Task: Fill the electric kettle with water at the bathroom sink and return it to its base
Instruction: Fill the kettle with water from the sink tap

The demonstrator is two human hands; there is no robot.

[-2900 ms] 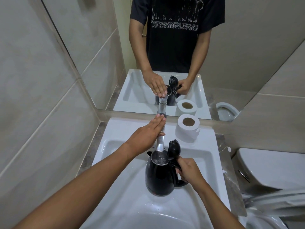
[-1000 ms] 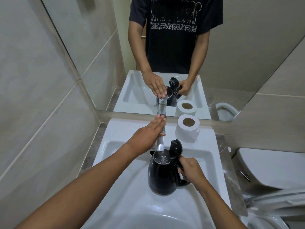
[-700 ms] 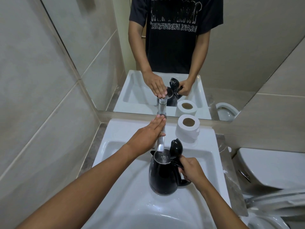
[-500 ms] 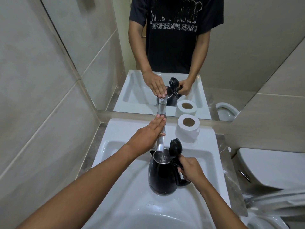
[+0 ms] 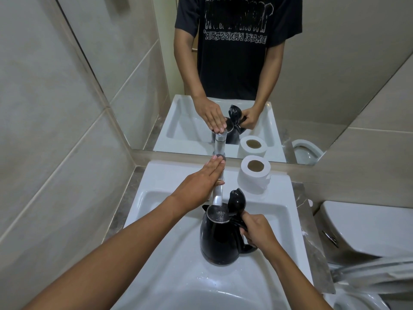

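Observation:
A black electric kettle stands upright inside the white sink, its lid flipped up and its round mouth right under the chrome tap's spout. Water ripples inside the mouth. My right hand grips the kettle's handle on its right side. My left hand lies flat, fingers straight, on top of the tap's lever, covering most of it. The kettle's base is not in view.
A roll of toilet paper stands on the sink's back ledge, right of the tap. A mirror rises just behind the sink. Tiled wall closes the left side. A white toilet with its cistern sits close on the right.
The kettle has shifted slightly to the right and back under the spout since the earliest frame. Both hands keep their places on the tap lever and the handle.

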